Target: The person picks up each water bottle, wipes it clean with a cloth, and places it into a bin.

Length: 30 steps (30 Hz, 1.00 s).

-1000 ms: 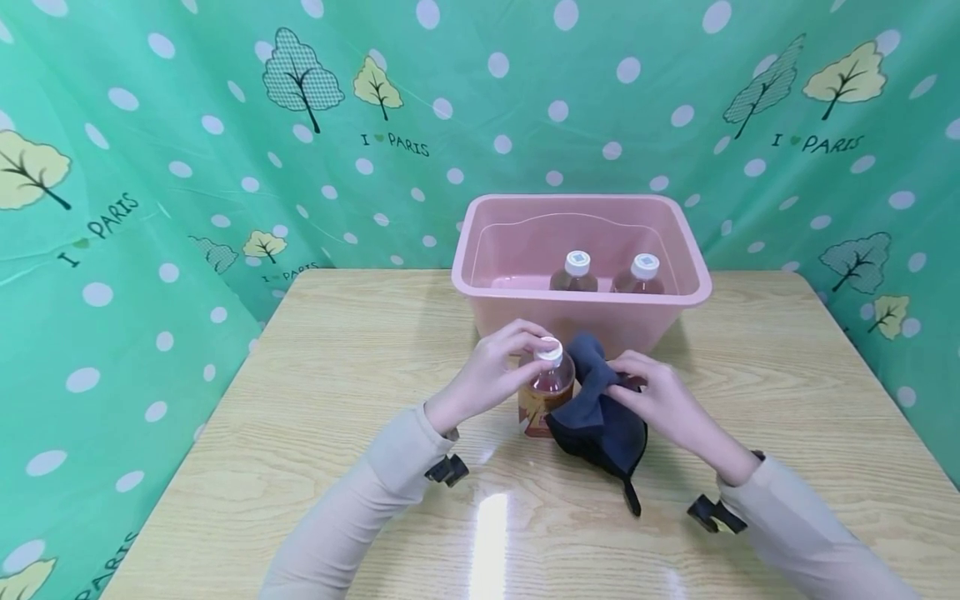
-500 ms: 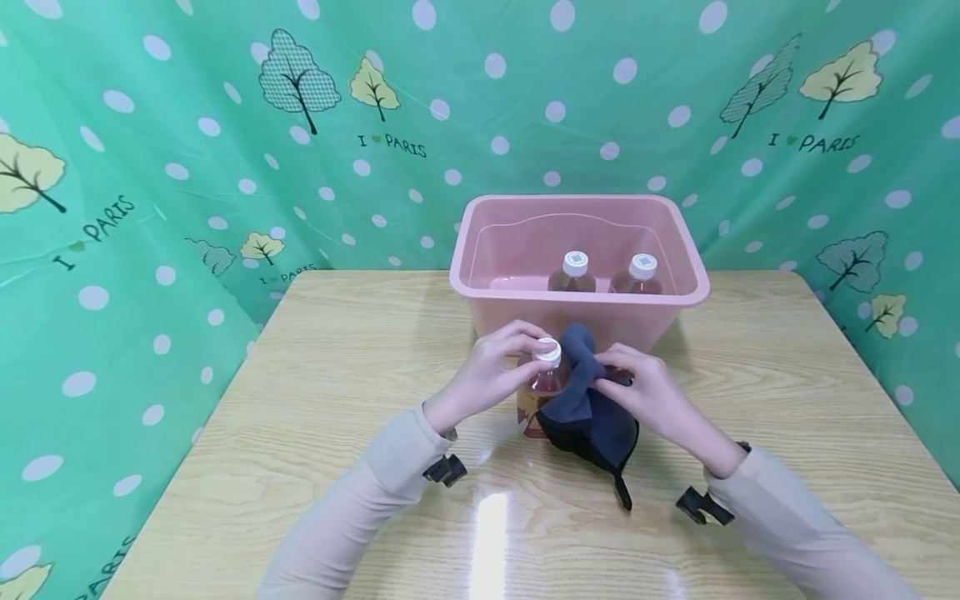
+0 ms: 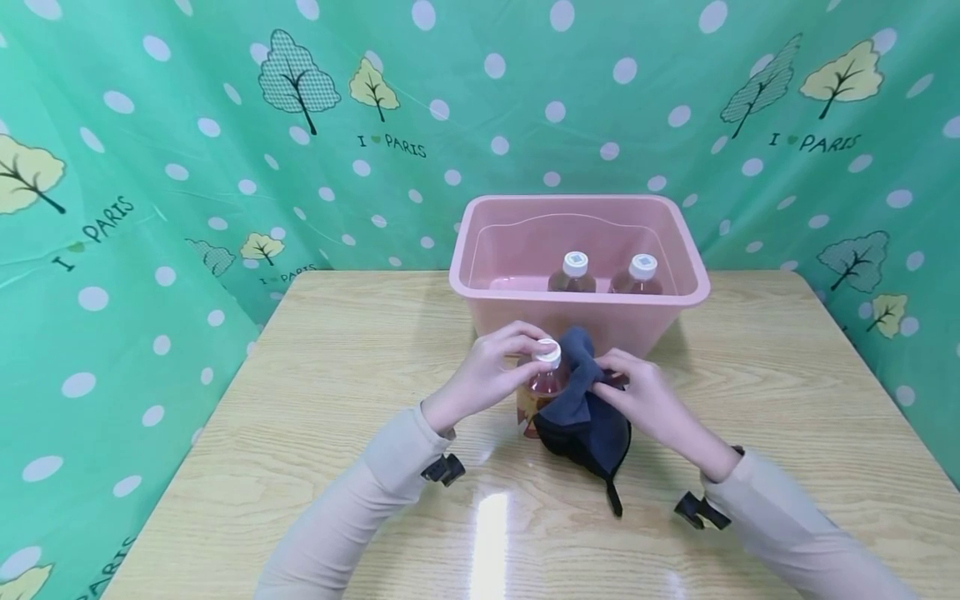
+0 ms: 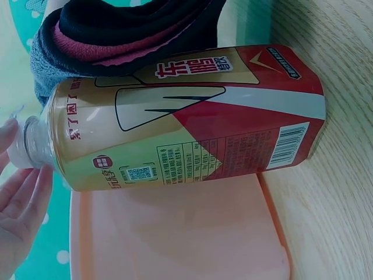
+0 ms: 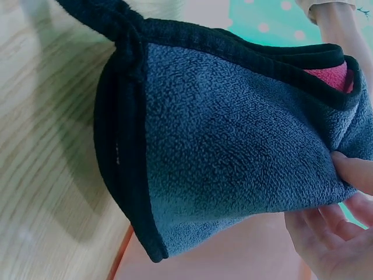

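A bottle of reddish-brown drink (image 3: 538, 404) stands upright on the table in front of the pink box. Its red, gold and white label (image 4: 192, 122) faces the left wrist view. My left hand (image 3: 487, 371) pinches the white cap (image 3: 549, 353) between thumb and fingers. To the right of the bottle hangs a dark grey-blue towel (image 3: 606, 429) with black edging, a loop and a pink inner side. My right hand (image 3: 647, 396) pinches its upper part between thumb and fingers. In the right wrist view the folded towel (image 5: 233, 128) fills the middle. It lies against the bottle's side, partly covering it.
The pink plastic box (image 3: 652, 318) stands right behind the hands. Two more white-capped bottles, one on the left (image 3: 575, 273) and one on the right (image 3: 642, 275), stand inside it. A green dotted curtain (image 3: 375, 200) hangs behind and beside the wooden table (image 3: 337, 358).
My right hand has brought the towel a little left, closer against the bottle, and its loop has swung left. The left hand stays on the cap, and the bottle stands where it was.
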### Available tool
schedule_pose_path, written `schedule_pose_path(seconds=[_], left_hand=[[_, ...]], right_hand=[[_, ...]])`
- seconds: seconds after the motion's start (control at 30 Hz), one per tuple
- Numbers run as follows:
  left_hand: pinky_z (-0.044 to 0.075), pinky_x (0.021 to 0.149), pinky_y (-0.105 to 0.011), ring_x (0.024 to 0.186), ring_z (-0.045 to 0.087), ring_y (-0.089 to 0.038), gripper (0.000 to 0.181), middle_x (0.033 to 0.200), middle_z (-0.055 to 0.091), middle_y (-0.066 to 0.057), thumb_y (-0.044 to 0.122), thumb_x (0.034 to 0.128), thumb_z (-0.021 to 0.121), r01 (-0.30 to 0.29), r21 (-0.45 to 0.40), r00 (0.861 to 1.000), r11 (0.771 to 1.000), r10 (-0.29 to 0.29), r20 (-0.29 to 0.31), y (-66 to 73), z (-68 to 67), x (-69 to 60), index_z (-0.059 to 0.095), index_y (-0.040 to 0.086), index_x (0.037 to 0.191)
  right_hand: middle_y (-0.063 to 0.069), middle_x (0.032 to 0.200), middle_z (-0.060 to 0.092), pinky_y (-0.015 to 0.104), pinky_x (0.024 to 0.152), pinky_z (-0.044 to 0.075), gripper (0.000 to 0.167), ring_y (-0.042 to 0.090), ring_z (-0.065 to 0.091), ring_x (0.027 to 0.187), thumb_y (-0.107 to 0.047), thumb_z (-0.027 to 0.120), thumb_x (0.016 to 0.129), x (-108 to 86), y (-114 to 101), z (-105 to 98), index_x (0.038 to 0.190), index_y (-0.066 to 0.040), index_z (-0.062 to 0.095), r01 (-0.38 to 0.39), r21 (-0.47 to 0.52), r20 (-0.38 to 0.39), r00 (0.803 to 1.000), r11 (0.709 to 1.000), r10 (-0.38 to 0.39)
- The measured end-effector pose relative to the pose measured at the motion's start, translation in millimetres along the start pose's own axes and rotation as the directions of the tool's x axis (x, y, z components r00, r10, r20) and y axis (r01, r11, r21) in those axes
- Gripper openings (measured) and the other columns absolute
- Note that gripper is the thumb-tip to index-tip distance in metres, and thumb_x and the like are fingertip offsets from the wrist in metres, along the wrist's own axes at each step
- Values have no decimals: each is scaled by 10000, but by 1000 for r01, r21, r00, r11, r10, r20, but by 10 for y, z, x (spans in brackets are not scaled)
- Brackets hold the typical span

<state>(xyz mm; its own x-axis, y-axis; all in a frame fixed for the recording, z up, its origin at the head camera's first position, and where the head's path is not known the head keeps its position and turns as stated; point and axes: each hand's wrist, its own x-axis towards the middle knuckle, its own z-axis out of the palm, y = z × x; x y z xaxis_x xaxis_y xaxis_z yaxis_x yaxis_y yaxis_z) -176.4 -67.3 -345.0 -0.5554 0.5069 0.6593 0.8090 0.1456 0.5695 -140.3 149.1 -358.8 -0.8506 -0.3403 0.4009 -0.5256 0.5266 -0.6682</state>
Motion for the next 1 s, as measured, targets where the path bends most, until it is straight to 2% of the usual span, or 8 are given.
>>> schedule_pose_path(seconds=[0.2, 0.43, 0.73, 1.0], left_hand=[[491, 718, -189, 871, 566, -120, 174, 929, 605, -81, 41, 748, 690, -11, 13, 1000, 1000, 11, 4, -15, -3, 1, 663, -6, 914], [490, 726, -194, 878, 567, -119, 163, 927, 607, -81, 38, 755, 682, -7, 3, 1000, 1000, 7, 13, -7, -11, 4, 663, -8, 911], [484, 725, -184, 869, 570, -114, 154, 921, 612, -78, 37, 757, 679, -4, 6, 1000, 1000, 4, 26, 6, -25, 15, 666, -9, 904], [477, 746, -185, 869, 572, -106, 138, 916, 617, -68, 49, 764, 676, 9, 13, 1000, 1000, -9, 30, 20, -32, 27, 669, 0, 893]], right_hand=[[83, 816, 591, 322, 635, 527, 167, 221, 583, 734, 143, 611, 725, -24, 30, 55, 867, 55, 624, -17, 12, 1, 1000, 1000, 17], [112, 826, 595, 350, 645, 528, 145, 235, 583, 761, 124, 614, 733, -65, 115, 137, 863, 62, 617, -92, -18, 60, 994, 996, 92], [130, 865, 615, 367, 675, 502, 151, 230, 579, 794, 79, 631, 736, -107, 272, 241, 886, 59, 620, -83, -99, 103, 990, 992, 93], [147, 891, 600, 406, 724, 493, 152, 262, 575, 840, 46, 629, 758, -144, 405, 344, 906, 71, 605, -109, -147, 176, 975, 983, 134]])
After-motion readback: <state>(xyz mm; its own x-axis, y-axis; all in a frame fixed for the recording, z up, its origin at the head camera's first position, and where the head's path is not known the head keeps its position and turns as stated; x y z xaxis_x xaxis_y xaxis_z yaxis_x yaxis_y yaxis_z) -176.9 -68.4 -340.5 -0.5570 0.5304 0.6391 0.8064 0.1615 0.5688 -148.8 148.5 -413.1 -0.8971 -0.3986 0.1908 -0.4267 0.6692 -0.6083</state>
